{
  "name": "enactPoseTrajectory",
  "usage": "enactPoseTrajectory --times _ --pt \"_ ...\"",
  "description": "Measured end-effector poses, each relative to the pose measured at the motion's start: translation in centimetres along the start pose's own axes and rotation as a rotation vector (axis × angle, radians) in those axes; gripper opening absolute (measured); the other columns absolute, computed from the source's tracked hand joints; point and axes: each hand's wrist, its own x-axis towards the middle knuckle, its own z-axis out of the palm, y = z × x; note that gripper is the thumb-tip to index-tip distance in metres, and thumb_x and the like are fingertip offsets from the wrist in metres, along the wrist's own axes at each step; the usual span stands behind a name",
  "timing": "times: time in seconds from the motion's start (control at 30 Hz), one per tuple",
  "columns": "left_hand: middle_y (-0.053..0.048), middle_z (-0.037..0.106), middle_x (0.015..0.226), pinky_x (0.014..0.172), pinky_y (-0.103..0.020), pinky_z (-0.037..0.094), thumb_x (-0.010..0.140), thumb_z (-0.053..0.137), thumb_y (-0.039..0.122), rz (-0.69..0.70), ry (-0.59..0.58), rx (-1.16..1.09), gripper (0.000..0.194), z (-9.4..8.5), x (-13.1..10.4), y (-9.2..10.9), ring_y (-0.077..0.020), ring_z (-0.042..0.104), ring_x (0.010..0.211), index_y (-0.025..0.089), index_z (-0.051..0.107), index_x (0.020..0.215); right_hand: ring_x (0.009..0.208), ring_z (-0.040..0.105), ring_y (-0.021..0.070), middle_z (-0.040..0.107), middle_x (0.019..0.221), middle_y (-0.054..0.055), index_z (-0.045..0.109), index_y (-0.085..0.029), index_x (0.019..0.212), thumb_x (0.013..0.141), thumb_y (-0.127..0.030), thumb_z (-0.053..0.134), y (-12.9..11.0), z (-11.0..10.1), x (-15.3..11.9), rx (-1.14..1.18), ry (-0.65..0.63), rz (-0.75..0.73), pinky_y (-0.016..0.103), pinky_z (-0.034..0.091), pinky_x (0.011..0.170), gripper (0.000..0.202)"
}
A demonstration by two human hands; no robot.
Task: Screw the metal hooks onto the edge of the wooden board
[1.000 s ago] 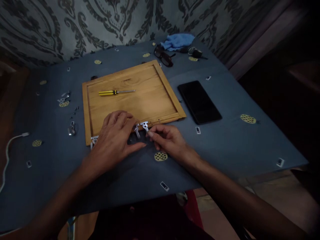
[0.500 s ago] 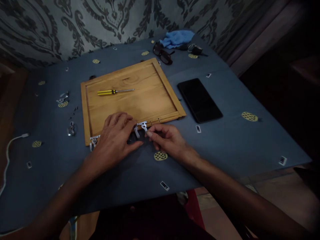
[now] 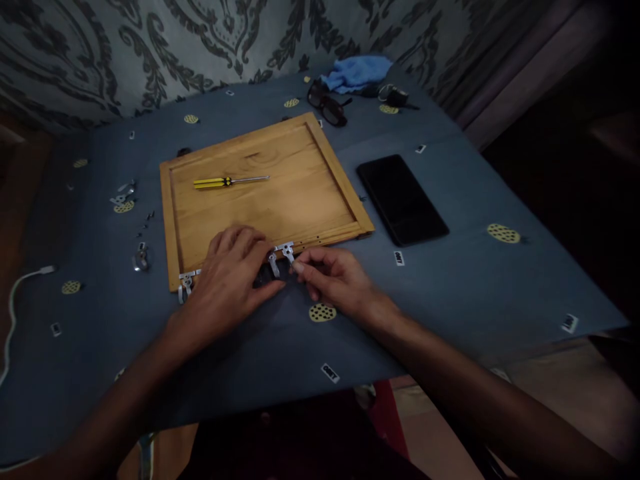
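A framed wooden panel (image 3: 260, 180) lies on the blue tablecloth, with a yellow-handled screwdriver (image 3: 213, 183) on it. Across the panel's near edge rests my left hand (image 3: 227, 273), thumb apart from the fingers; its fingertips are partly hidden beside a metal hinge (image 3: 273, 263). My right hand (image 3: 333, 277) pinches the lower end of another hinge piece (image 3: 287, 251) at the same edge. A further metal hinge (image 3: 187, 281) sits at the panel's near left corner.
Loose hinges (image 3: 124, 195), small screws (image 3: 145, 225) and another metal part (image 3: 141, 260) lie left of the panel. A black tablet (image 3: 401, 200) is at the right. Behind are sunglasses (image 3: 327, 105), a blue cloth (image 3: 356, 73) and keys (image 3: 393, 95). A white cable (image 3: 17, 293) lies far left.
The view has shifted very slightly. Both hands keep the same pose at the panel's near edge.
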Motion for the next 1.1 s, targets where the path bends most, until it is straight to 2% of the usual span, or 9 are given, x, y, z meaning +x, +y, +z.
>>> enactPoseTrajectory --times 0.4,0.7,0.97,1.1 --pt "-0.012 0.063 0.127 0.108 -0.052 0.044 0.091 0.069 0.050 -0.010 0.030 -0.034 0.044 0.10 0.00 -0.05 -0.0331 0.052 0.124 0.018 0.062 0.121 0.038 0.033 0.0053 0.046 0.047 -0.010 0.055 -0.022 0.073 0.086 -0.046 0.062 -0.28 -0.05 -0.03 -0.005 -0.013 0.011 0.022 0.023 0.040 0.029" --pt "-0.013 0.062 0.128 0.110 -0.052 0.043 0.094 0.066 0.047 -0.002 0.029 -0.036 0.040 -0.06 0.09 0.21 -0.0324 0.052 0.125 0.018 0.061 0.122 0.035 0.033 0.0056 0.047 0.044 -0.009 0.055 -0.022 0.072 0.085 -0.051 0.065 -0.20 -0.27 0.14 0.002 -0.038 0.071 0.021 0.024 0.037 0.033" --pt "-0.014 0.062 0.128 0.109 -0.052 0.044 0.092 0.070 0.045 -0.001 0.003 -0.024 0.044 -0.17 0.73 0.69 -0.0336 0.052 0.125 0.014 0.061 0.123 0.036 0.034 0.0049 0.048 0.045 -0.009 0.056 -0.021 0.071 0.087 -0.041 0.062 -0.41 -0.40 -0.03 -0.007 -0.038 0.080 0.021 0.023 0.037 0.026" --pt "-0.014 0.063 0.128 0.108 -0.052 0.045 0.090 0.072 0.046 -0.011 0.019 -0.039 0.046 -0.38 0.90 0.43 -0.0334 0.053 0.123 0.015 0.062 0.121 0.036 0.034 0.0049 0.048 0.045 -0.009 0.057 -0.021 0.072 0.086 -0.042 0.062 -0.48 -0.40 0.02 -0.002 -0.045 0.085 0.020 0.024 0.037 0.026"
